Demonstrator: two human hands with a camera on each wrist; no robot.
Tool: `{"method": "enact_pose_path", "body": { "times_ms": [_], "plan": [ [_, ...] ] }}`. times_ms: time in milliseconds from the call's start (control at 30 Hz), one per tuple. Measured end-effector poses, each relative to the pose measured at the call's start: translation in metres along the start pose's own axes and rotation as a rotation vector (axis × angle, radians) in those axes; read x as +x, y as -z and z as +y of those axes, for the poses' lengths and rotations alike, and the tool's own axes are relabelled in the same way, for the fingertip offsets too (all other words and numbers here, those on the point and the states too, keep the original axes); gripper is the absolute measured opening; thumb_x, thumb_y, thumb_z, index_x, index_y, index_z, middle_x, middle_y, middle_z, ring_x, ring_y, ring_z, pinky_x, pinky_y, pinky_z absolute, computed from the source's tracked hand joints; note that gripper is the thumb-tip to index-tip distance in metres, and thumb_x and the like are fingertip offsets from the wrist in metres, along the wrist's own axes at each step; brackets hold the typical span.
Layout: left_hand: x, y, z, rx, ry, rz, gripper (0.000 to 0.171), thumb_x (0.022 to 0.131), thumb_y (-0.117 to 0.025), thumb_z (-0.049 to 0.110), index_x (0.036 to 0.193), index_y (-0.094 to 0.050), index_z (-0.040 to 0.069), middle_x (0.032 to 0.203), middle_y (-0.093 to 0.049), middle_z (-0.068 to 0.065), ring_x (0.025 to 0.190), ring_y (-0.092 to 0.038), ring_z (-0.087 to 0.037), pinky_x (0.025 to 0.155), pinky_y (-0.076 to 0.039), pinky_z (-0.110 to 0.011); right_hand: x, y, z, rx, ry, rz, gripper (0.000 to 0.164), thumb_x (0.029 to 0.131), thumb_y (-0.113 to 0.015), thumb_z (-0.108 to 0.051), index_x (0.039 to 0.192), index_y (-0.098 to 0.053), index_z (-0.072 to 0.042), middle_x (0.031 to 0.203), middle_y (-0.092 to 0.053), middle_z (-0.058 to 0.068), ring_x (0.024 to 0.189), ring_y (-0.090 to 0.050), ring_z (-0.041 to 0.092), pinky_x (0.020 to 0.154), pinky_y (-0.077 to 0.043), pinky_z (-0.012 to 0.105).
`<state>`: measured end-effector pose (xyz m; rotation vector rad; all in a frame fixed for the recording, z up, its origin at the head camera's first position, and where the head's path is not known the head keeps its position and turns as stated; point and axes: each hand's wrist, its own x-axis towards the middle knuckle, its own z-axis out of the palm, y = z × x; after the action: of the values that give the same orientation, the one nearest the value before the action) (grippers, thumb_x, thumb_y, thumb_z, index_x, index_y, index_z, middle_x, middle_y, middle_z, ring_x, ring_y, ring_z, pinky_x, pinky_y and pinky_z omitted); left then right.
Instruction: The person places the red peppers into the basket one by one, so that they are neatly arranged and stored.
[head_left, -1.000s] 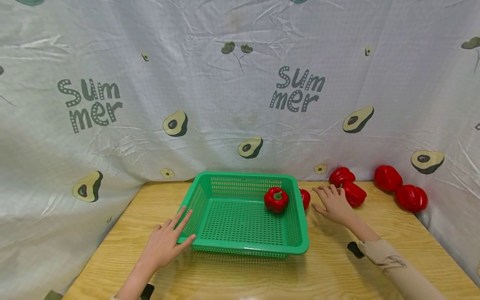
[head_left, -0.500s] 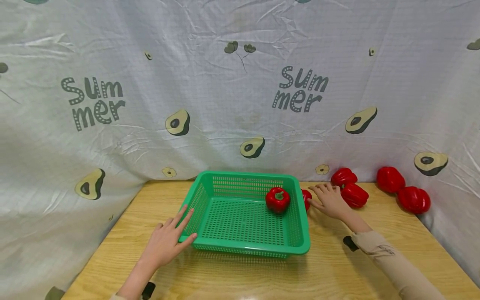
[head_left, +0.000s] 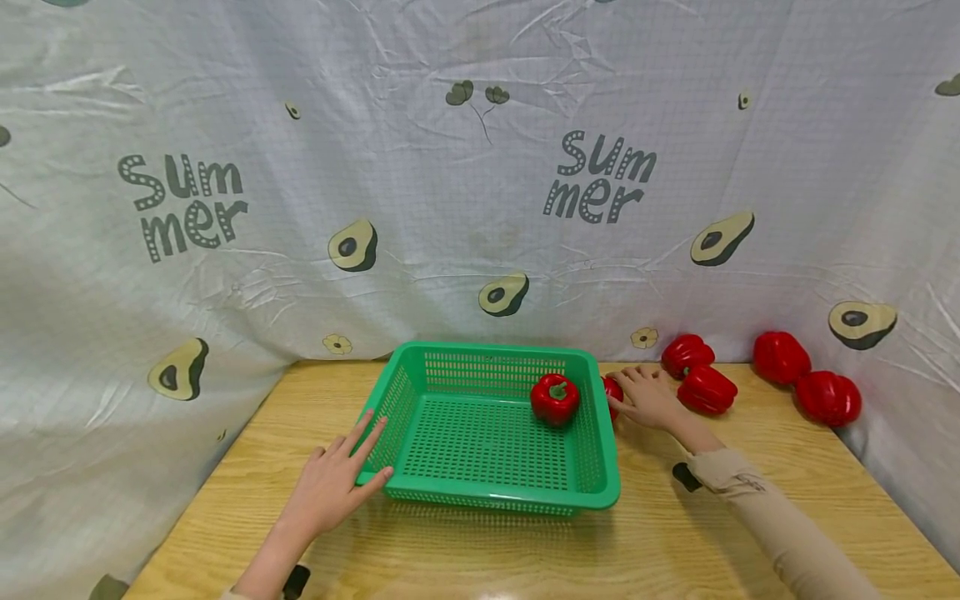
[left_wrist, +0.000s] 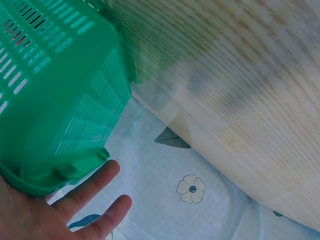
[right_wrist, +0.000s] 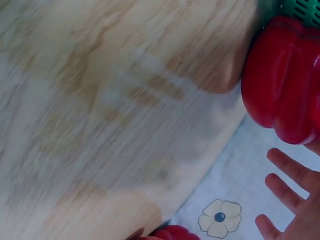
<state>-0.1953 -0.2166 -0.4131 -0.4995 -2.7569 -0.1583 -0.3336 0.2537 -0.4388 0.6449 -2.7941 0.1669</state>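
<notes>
A green plastic basket (head_left: 487,492) with slotted walls stands on the table, one red bell pepper (head_left: 554,400) inside near its right wall. My left hand (head_left: 330,487) rests at the basket's left rim, fingers spread and fairly straight; the left wrist view shows the fingertips by the rim (left_wrist: 85,167). Outside the right wall, another bell pepper (right_wrist: 285,82) lies close against the basket. My right hand (head_left: 648,398) is at this pepper, fingers reaching over its right side. In the right wrist view several fingers (right_wrist: 295,172) are extended and spread; the thumb is hidden.
Two red bell peppers (head_left: 707,389) touch each other at the back right. Two more bell peppers (head_left: 827,398) lie farther right by the table's edge. A printed cloth (head_left: 420,208) hangs behind the wooden table (head_left: 480,558).
My right hand has moved left, from beside the back-right peppers to the pepper outside the basket. My left hand has stayed at the basket's rim.
</notes>
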Motion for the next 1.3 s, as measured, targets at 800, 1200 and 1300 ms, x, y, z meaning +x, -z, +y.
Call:
{"method": "enact_pose_path", "body": {
  "times_ms": [800, 1200, 1300],
  "plan": [
    [0.0, 0.001, 0.0, -0.003, -0.015, 0.02, 0.065, 0.084, -0.053, 0.047, 0.138, -0.036, 0.016, 0.144, -0.033, -0.009, 0.105, -0.055, -0.034, 0.073, -0.044, -0.052, -0.017, 0.008, -0.002, -0.109, 0.166, 0.094, 0.062, 0.066, -0.075, -0.041, 0.108, -0.049, -0.005, 0.101, -0.053, 0.019, 0.093, -0.05, 0.035, 0.077, -0.04, 0.052],
    [0.001, 0.002, 0.0, 0.007, -0.016, 0.017, 0.065, 0.083, -0.055, 0.045, 0.138, -0.037, 0.016, 0.143, -0.034, -0.009, 0.104, -0.055, -0.033, 0.073, -0.045, -0.05, -0.023, 0.007, -0.001, -0.175, 0.198, 0.16, 0.072, 0.059, -0.076, -0.05, 0.105, -0.043, -0.007, 0.096, -0.049, 0.013, 0.089, -0.048, 0.031, 0.07, -0.036, 0.046],
    [0.001, 0.002, 0.001, 0.008, -0.015, 0.018, 0.065, 0.083, -0.054, 0.046, 0.138, -0.037, 0.016, 0.143, -0.034, -0.009, 0.104, -0.056, -0.033, 0.072, -0.045, -0.05, -0.024, 0.006, -0.001, -0.174, 0.188, 0.143, 0.078, 0.059, -0.076, -0.051, 0.114, -0.042, -0.006, 0.099, -0.048, 0.014, 0.091, -0.047, 0.032, 0.071, -0.036, 0.047]
  ]
}}
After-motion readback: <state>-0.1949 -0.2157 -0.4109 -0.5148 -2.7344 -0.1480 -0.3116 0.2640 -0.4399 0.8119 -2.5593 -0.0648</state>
